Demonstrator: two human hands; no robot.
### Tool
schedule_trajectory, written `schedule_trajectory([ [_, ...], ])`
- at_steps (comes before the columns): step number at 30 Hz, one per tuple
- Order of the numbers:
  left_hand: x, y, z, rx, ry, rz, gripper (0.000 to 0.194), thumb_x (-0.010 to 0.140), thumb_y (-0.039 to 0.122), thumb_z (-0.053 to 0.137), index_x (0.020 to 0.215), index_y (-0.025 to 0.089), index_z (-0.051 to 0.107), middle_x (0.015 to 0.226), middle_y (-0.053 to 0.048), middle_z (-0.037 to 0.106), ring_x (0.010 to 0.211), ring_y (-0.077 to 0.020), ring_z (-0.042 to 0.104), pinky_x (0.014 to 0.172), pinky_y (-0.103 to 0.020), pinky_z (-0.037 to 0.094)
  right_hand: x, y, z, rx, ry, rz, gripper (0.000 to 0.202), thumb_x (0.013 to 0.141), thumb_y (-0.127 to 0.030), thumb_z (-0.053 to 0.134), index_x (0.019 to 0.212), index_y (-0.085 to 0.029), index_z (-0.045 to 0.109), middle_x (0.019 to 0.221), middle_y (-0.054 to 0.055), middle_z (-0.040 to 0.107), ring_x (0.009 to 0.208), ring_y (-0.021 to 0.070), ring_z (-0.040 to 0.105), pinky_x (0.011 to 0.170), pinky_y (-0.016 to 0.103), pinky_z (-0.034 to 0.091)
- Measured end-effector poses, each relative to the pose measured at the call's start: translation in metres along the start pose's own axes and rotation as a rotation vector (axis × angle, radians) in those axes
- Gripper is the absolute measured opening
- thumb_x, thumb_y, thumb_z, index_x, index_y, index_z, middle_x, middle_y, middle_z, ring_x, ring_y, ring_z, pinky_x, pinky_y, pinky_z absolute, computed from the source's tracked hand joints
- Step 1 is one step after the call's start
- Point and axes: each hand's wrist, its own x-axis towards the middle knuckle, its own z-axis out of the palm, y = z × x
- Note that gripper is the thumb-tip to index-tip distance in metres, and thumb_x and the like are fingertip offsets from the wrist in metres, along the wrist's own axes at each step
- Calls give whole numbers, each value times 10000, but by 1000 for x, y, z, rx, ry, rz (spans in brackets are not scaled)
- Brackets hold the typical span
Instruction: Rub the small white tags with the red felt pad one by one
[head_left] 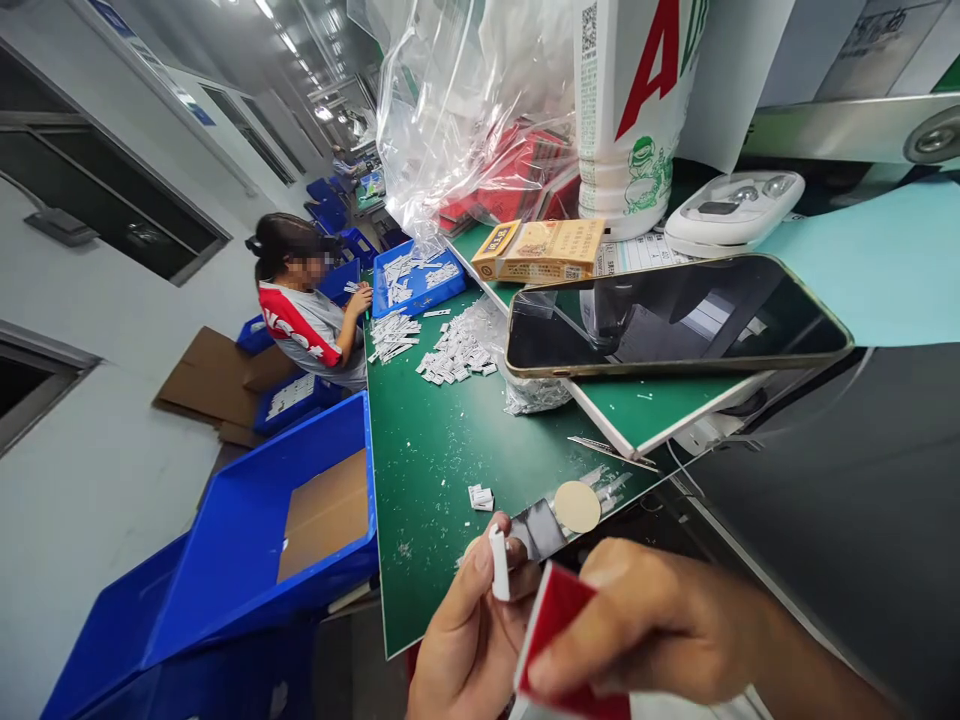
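Observation:
Between the thumb and fingers of my left hand point(480, 635) is a small white plastic piece point(499, 564), held upright above the near end of the green table. My right hand point(660, 615) grips a flat red piece with a white edge point(559, 625), close beside the left hand; its lower part is cut off by the frame's bottom. Just beyond my hands, a few similar white pieces point(481, 497) lie on the table. A round cream disc point(577, 507) rests on a dark strip near the table's right edge.
A phone point(675, 318), a yellow box point(540, 250) and a large white bottle point(634, 120) stand on a raised board at right. White pieces point(457, 350) are heaped farther back. Blue bins point(255, 530) line the left side, where a co-worker point(307, 300) sits.

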Motion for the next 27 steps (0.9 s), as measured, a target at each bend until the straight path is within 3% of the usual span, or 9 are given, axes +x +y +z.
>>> schedule_trajectory([
  [2, -1, 0, 4, 10, 28, -43, 150, 822, 178, 824, 962, 171, 772, 821, -9, 774, 697, -79, 709, 677, -142, 561, 3, -5, -3, -114, -5, 34, 372, 979, -129, 602, 1324, -200, 720, 965, 106, 803, 797, 162, 726, 758, 235, 563],
  [5, -1, 0, 9, -4, 69, -52, 187, 731, 130, 890, 876, 143, 772, 727, 3, 732, 598, -41, 649, 542, -90, 488, 7, -12, -7, -378, 445, 131, 402, 1013, -133, 553, 1352, -298, 694, 1021, 63, 801, 883, 154, 729, 822, 234, 554],
  [6, -1, -1, 10, -5, 78, -49, 202, 714, 134, 903, 871, 141, 775, 703, 9, 721, 569, -32, 630, 508, -83, 466, 7, -14, -8, -395, 483, 136, 401, 1018, -145, 556, 1353, -321, 690, 1022, 51, 799, 877, 147, 730, 808, 225, 554],
  [10, -1, -1, 9, 85, 98, 4, 200, 735, 190, 895, 899, 150, 788, 798, -29, 761, 621, -67, 667, 573, -125, 527, 7, -14, -5, -294, 84, 68, 329, 1009, -174, 576, 1274, -259, 751, 866, 47, 792, 725, 142, 720, 719, 222, 559],
  [14, 0, 3, 11, 92, 68, 68, 215, 718, 168, 904, 893, 160, 778, 734, 5, 716, 582, -35, 602, 543, -98, 476, 8, -11, -3, -418, 502, 211, 335, 1036, -228, 552, 1318, -297, 718, 1015, 59, 787, 876, 163, 724, 803, 253, 560],
  [18, -1, 4, 11, 248, 74, 57, 237, 737, 257, 896, 931, 189, 778, 813, -26, 739, 659, -81, 643, 621, -164, 524, 10, -11, -4, -151, 189, 159, 299, 1023, -271, 589, 1266, -231, 758, 875, 60, 793, 745, 154, 718, 726, 242, 576],
  [21, 2, 3, 5, 413, 113, 231, 237, 704, 256, 915, 884, 185, 778, 807, -29, 747, 685, -97, 658, 669, -187, 539, 11, -11, -4, -206, 567, 268, 309, 1022, -312, 594, 1293, -275, 739, 907, 56, 801, 771, 160, 720, 732, 254, 582],
  [25, 6, 3, -5, 565, 187, 464, 276, 632, 271, 955, 824, 196, 771, 786, -27, 771, 703, -120, 696, 694, -203, 556, 11, -8, -3, 92, 356, 323, 329, 986, -399, 648, 1243, -234, 769, 770, 49, 786, 690, 163, 724, 657, 257, 589],
  [27, 8, 4, -8, 620, 183, 516, 286, 626, 285, 958, 801, 186, 755, 721, -20, 754, 639, -102, 672, 644, -179, 531, 12, -4, -2, 48, 483, 351, 305, 990, -360, 653, 1247, -240, 765, 802, 44, 793, 760, 150, 728, 732, 249, 582],
])
